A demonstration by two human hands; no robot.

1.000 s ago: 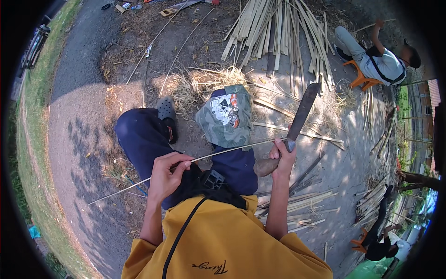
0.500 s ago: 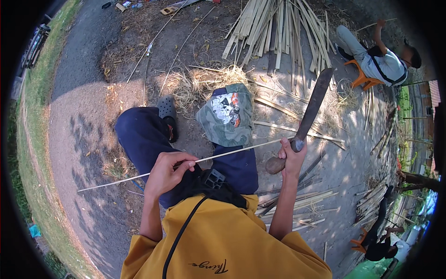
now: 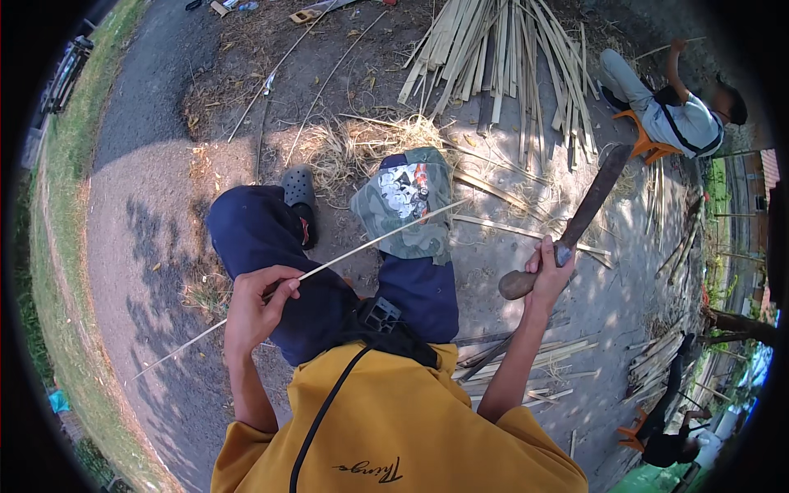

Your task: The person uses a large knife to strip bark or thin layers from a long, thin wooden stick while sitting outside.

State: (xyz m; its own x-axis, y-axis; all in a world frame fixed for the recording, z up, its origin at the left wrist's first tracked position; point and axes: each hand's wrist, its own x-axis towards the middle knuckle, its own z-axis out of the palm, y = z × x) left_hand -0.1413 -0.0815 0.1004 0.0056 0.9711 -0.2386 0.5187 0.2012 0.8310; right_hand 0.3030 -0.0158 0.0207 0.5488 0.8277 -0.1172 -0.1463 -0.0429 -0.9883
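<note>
Pinched between the fingers and thumb of my left hand (image 3: 261, 308) is a thin pale bamboo strip (image 3: 370, 244). It slants across my lap, its right end free over the cloth on my knee and its left end out past my forearm. My right hand (image 3: 549, 275) is closed round a machete, by the base of its dark blade (image 3: 597, 193); the round wooden handle end (image 3: 516, 285) sticks out to the left. The blade points up and right, apart from the strip. A camouflage cloth (image 3: 403, 209) with a printed picture covers my right knee.
A large fan of split bamboo strips (image 3: 493, 57) lies ahead, with curly shavings (image 3: 353, 152) before my feet. More strips (image 3: 542, 366) lie at my right. A person (image 3: 678, 115) sits on an orange stool (image 3: 645, 140) at the far right; another person (image 3: 678, 444) is lower right. A saw (image 3: 308, 15) lies far ahead.
My hands have moved apart: the left one leftward with the strip, the right one rightward with the machete. The strip's right end has come away from my right hand.
</note>
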